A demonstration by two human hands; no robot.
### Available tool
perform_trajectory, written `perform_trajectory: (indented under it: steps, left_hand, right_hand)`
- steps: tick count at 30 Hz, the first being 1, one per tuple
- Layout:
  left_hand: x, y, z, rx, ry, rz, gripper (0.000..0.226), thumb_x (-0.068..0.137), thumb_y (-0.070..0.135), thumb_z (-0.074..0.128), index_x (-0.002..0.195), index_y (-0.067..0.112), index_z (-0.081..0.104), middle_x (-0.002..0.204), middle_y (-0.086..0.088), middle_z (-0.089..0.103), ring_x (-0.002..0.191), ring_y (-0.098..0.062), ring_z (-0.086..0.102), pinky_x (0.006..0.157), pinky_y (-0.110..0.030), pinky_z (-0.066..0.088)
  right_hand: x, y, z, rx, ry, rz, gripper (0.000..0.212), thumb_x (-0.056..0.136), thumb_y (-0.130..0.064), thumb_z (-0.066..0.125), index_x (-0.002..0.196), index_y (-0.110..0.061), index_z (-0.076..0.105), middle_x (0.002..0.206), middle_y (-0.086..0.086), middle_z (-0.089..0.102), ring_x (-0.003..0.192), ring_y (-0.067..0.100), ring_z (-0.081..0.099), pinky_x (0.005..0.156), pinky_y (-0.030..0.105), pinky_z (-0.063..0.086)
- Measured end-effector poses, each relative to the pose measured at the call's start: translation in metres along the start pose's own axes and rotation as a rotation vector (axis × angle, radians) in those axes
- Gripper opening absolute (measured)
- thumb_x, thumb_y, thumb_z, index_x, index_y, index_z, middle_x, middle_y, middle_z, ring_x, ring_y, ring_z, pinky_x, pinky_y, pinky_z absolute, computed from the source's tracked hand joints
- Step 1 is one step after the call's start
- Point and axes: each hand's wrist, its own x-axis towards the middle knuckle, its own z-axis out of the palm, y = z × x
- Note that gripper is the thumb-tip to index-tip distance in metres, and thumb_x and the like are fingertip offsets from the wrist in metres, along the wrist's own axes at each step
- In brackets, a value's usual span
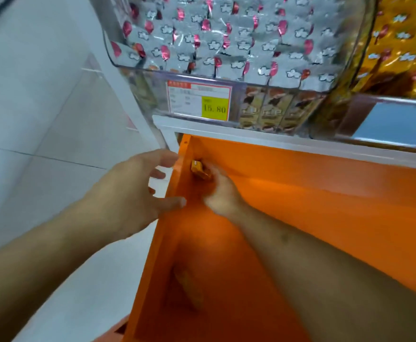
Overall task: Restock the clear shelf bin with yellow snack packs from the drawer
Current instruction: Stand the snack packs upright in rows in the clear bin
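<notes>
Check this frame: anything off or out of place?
Nothing damaged or spilled. The orange drawer looks almost bare: the only yellow snack pack showing is in its far left corner, held by the right hand. Left hand rests on the drawer's side wall.

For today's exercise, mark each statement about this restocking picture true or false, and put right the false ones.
1. The right hand holds a yellow snack pack inside the orange drawer. True.
2. The left hand grips a second snack pack. False: it holds nothing; its fingers are spread at the drawer's left wall.
3. The clear bin directly above the drawer is filled with silver packs marked in pink. True.
4. The price label shows 25.50. False: it reads 15.80.
5. Golden-yellow packs fill a bin at the upper right. True.
</notes>
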Motion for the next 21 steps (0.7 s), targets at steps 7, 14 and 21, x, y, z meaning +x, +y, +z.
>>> perform_trajectory:
  steps: [7, 14, 21]
  left_hand:
    - [0.007, -0.006, 0.003, -0.018, -0.060, -0.023, 0.074, 0.078, 0.042, 0.086, 0.139, 0.055, 0.045, 0.128, 0.024, 0.056, 0.108, -0.012, 0.064, 0.076, -0.034, 0.065]
    - [-0.005, 0.013, -0.008, 0.002, -0.112, 0.042, 0.055, 0.077, 0.038, 0.089, 0.122, 0.042, 0.057, 0.111, 0.021, 0.062, 0.092, -0.001, 0.064, 0.074, -0.030, 0.063]
    - [-0.019, 0.023, -0.016, -0.008, -0.178, 0.131, 0.045, 0.076, 0.040, 0.090, 0.113, 0.031, 0.067, 0.104, 0.008, 0.072, 0.086, -0.007, 0.070, 0.078, -0.031, 0.060]
  right_hand:
    - [0.003, -0.005, 0.012, -0.003, 0.126, 0.095, 0.026, 0.088, -0.013, 0.073, 0.110, -0.026, 0.075, 0.105, -0.011, 0.069, 0.088, 0.005, 0.064, 0.079, 0.008, 0.046]
    - [-0.080, -0.061, -0.049, 0.368, -0.069, 0.075, 0.018, 0.083, -0.007, 0.085, 0.096, -0.009, 0.072, 0.091, 0.009, 0.077, 0.075, 0.019, 0.069, 0.067, 0.036, 0.055]
    - [-0.130, -0.112, -0.082, 0.631, -0.096, -0.051, 0.017, 0.086, 0.002, 0.079, 0.094, 0.003, 0.063, 0.088, 0.019, 0.075, 0.075, 0.030, 0.074, 0.060, 0.036, 0.059]
